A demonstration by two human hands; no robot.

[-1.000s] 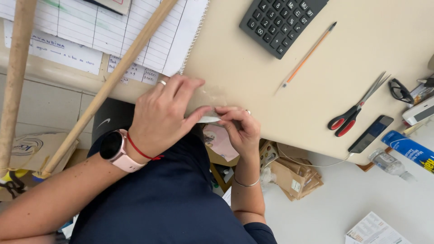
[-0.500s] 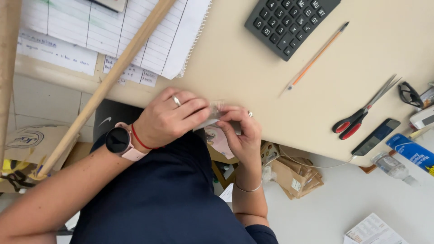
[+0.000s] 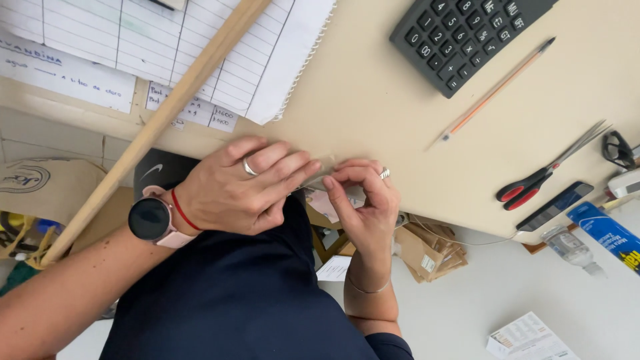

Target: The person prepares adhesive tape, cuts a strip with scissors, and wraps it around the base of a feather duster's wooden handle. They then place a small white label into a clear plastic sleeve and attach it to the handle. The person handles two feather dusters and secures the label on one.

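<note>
Beige desk (image 3: 373,113) fills most of the view, and both hands meet at its near edge, where a small thin strip (image 3: 319,181), pale and hard to make out, lies between them. The left hand (image 3: 243,190) lies flat over the edge with its fingers (image 3: 287,167) pressed together and stretched toward the right, apparently to pin the strip down so it cannot slide. The right hand (image 3: 363,200) curls in from below, thumb and forefinger pinching the strip's right end; what exactly it grips is too small to tell. A ring (image 3: 248,167) sits on the left hand, another on the right, and a dark watch (image 3: 151,219) with a red cord beside it wraps the left wrist. Other things lie well apart, out of the way of the work: a black calculator (image 3: 467,33) at the far side, an orange pencil (image 3: 497,90) just right of it, red-handled scissors (image 3: 550,172) farther right, and a dark flat phone-like bar (image 3: 555,205) near the desk's right edge. A lined notebook (image 3: 173,50) rests far left, with a wooden stick (image 3: 160,127) leaning across it and down past the desk edge.
</note>
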